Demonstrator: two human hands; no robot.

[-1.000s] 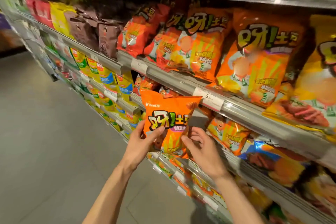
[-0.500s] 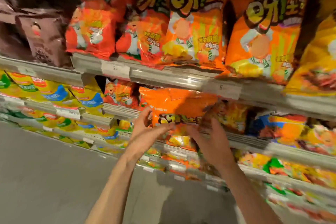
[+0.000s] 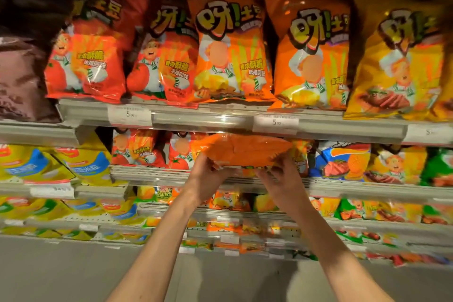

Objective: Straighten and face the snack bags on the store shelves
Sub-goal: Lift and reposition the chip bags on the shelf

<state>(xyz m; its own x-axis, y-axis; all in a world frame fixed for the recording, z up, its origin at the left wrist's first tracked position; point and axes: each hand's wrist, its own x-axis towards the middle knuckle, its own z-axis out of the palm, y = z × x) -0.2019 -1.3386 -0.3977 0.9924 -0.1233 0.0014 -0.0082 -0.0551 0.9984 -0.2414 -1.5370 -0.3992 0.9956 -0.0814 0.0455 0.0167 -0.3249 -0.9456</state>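
Note:
An orange snack bag (image 3: 241, 149) lies tilted back, its top going into the second shelf (image 3: 152, 175) just under the upper shelf's rail. My left hand (image 3: 208, 176) grips its lower left edge. Its lower right edge is held by my right hand (image 3: 282, 179). The bag's printed front is mostly hidden; only a strip shows between my hands. Red tomato-flavour bags (image 3: 137, 148) stand to its left on the same shelf.
The upper shelf (image 3: 203, 119) carries red, orange (image 3: 230, 49) and yellow (image 3: 397, 61) bags facing out, with price tags (image 3: 275, 122) on its rail. Blue and yellow bags (image 3: 343, 162) sit to the right, yellow packs (image 3: 81, 167) to the left. Grey floor (image 3: 73, 274) lies below.
The orange bag went from held upright in front of the shelves to tipped back into the second shelf. Both hands followed it forward, and the view swung to face the shelves.

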